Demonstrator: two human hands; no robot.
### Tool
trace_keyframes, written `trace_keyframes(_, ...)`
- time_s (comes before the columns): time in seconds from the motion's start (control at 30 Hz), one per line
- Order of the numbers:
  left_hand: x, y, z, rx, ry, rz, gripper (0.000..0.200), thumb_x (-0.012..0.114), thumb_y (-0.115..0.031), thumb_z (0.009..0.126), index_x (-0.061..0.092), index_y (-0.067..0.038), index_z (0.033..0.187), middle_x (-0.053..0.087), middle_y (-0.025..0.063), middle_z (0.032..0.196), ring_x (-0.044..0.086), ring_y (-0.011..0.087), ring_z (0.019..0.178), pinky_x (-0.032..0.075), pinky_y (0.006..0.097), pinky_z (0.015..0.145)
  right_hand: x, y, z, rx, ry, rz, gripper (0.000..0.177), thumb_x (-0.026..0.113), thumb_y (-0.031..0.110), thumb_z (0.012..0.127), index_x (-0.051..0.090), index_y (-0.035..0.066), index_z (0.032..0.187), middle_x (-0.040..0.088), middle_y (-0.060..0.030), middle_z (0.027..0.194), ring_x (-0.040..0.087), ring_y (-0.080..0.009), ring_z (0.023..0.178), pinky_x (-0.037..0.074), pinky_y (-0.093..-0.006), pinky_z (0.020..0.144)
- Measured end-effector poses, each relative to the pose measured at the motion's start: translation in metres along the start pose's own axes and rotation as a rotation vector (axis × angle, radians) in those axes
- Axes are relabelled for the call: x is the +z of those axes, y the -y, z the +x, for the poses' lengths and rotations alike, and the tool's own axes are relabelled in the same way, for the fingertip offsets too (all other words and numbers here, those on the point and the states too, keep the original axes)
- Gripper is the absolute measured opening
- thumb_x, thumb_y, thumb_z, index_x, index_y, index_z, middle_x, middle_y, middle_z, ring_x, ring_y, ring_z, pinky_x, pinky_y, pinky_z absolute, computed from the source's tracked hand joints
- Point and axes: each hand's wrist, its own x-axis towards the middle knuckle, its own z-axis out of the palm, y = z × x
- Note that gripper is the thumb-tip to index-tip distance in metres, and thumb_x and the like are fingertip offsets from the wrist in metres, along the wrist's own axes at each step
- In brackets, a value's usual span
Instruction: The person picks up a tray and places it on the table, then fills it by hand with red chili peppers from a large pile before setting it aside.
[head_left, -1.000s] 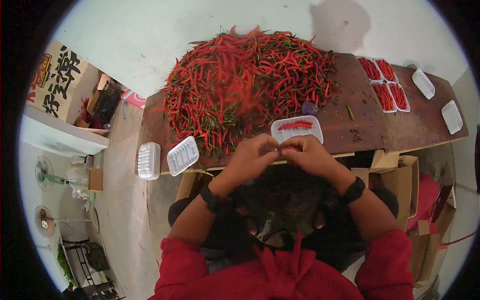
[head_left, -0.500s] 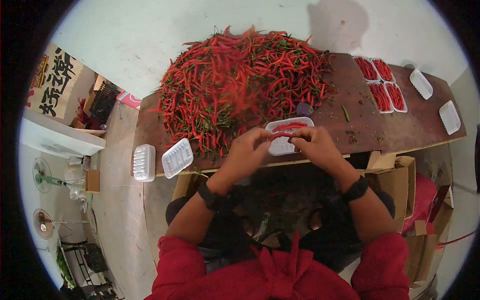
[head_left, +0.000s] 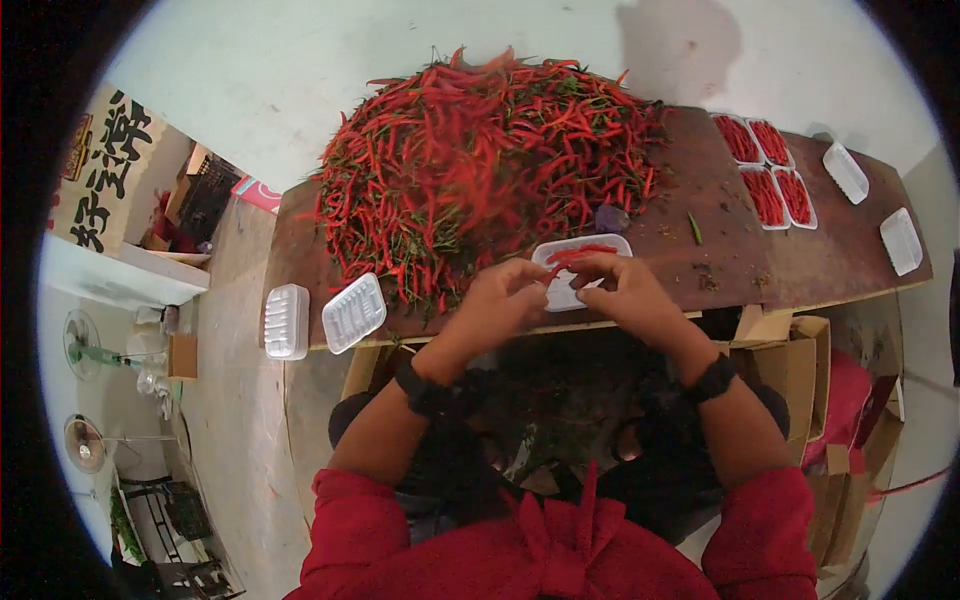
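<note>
Above a white plastic tray [head_left: 612,243] at the table's front edge, my two hands are close together. My left hand [head_left: 500,302] has its thumb and fingers drawn together at the left end of a red chili pepper [head_left: 559,268]. Over the tray's right part, my right hand [head_left: 635,293] curls its fingers around the chili's other end; its fingertips partly hide the contact. Several red chilies [head_left: 597,249] lie along the far side of the tray. Behind it rises a large heap of red chilies [head_left: 400,190] with green stems.
A stack of white trays [head_left: 286,322] and a tilted tray [head_left: 354,313] stand at the left front. Several chili-filled trays [head_left: 766,197] sit at the right, with two more white trays [head_left: 901,242] beyond. A purple lump [head_left: 611,218] and a green chili [head_left: 694,228] lie nearby.
The chili between my hands has moved slightly and tilted, now nearer the chilies in the tray. My right fingers have shifted left over the tray; my left hand has barely moved.
</note>
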Motion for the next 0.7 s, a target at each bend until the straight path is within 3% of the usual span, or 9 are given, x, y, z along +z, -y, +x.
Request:
trace_keyframes(0.1,0.003,0.0,-0.002,0.025,0.024,0.058,0.028,0.057,-0.014,0.085,0.051,-0.001,0.109,0.061,0.0025,0.082,0.056,0.0084,0.068,0.046,0.0236,0.061,0.013,-0.018,0.004,-0.065,0.019,-0.066,0.032,0.061,0.013,0.079,0.06,-0.004,0.106,0.064,-0.0064,0.089,0.059,-0.0116,0.077,0.048,-0.0257,0.072)
trace_keyframes(0.17,0.007,-0.002,-0.005,0.024,0.027,0.049,0.028,0.058,-0.014,0.085,0.051,-0.002,0.11,0.061,0.003,0.082,0.056,0.0092,0.07,0.046,0.024,0.063,0.019,-0.033,0.007,-0.023,-0.028,-0.066,0.031,0.063,0.025,0.075,0.067,0.003,0.097,0.066,-0.0162,0.093,0.064,-0.0271,0.084,0.049,-0.0347,0.076)
trace_keyframes(0.23,0.008,0.001,-0.007,0.023,0.03,0.04,0.029,0.058,-0.013,0.085,0.051,-0.002,0.11,0.061,0.0034,0.083,0.057,0.0099,0.071,0.047,0.0244,0.065,0.021,-0.021,0.003,-0.043,-0.039,-0.156,0.03,0.063,0.026,0.075,0.067,0.002,0.092,0.065,-0.0172,0.089,0.064,-0.0297,0.082,0.049,-0.036,0.075)
trace_keyframes(0.3,0.006,0.006,-0.007,0.144,-0.1,0.18,0.027,0.058,-0.013,0.084,0.052,-0.002,0.109,0.062,0.0053,0.085,0.059,0.0124,0.076,0.048,0.0269,0.069,0.019,-0.008,-0.002,-0.066,-0.053,-0.247,0.029,0.063,0.027,0.075,0.068,0.002,0.088,0.065,-0.0183,0.085,0.063,-0.0323,0.08,0.048,-0.0372,0.075)
trace_keyframes(0.37,0.0,0.0,-0.011,0.213,-0.173,0.306,0.026,0.059,-0.012,0.084,0.053,-0.001,0.107,0.063,0.0061,0.086,0.06,0.0132,0.078,0.048,0.0278,0.07,0.016,0.0,-0.006,0.049,0.174,-0.484,0.026,0.062,0.026,0.076,0.067,0.002,0.083,0.064,-0.0193,0.081,0.062,-0.0348,0.079,0.048,-0.0398,0.074)
trace_keyframes(0.4,-0.003,-0.006,-0.014,0.281,-0.247,0.432,0.025,0.059,-0.012,0.083,0.054,0.0,0.106,0.064,0.0069,0.086,0.06,0.014,0.08,0.049,0.0287,0.072,0.016,0.003,-0.008,0.047,0.175,-0.486,0.026,0.062,0.026,0.076,0.067,0.002,0.083,0.064,-0.0193,0.081,0.062,-0.0348,0.079,0.048,-0.0398,0.074)
trace_keyframes(0.5,-0.006,-0.012,-0.019,0.227,-0.272,0.513,0.024,0.06,-0.011,0.082,0.057,0.0,0.104,0.065,0.0095,0.088,0.062,0.0155,0.08,0.049,0.0292,0.072,0.014,0.003,-0.012,0.068,0.202,-0.733,0.023,0.061,0.024,0.076,0.067,0.002,0.083,0.065,-0.0173,0.083,0.062,-0.0339,0.075,0.049,-0.0401,0.072)
trace_keyframes(0.57,-0.004,-0.013,-0.021,0.245,-0.265,0.524,0.024,0.061,-0.011,0.082,0.057,0.0,0.103,0.065,0.0104,0.088,0.062,0.0168,0.08,0.049,0.0295,0.072,0.012,-0.007,-0.013,-0.209,-0.19,-0.496,0.019,0.06,0.014,0.078,0.064,-0.002,0.087,0.064,-0.0146,0.076,0.062,-0.0175,0.07,0.047,-0.0319,0.066)
trace_keyframes(0.7,0.001,-0.01,-0.023,0.312,-0.24,0.55,0.024,0.062,-0.011,0.08,0.059,-0.002,0.102,0.065,0.0125,0.089,0.063,0.0204,0.081,0.049,0.0309,0.072,0.003,-0.008,-0.006,-0.161,-0.151,-0.289,0.022,0.06,0.014,0.079,0.064,-0.002,0.092,0.065,-0.0143,0.083,0.062,-0.0172,0.076,0.048,-0.0312,0.07)
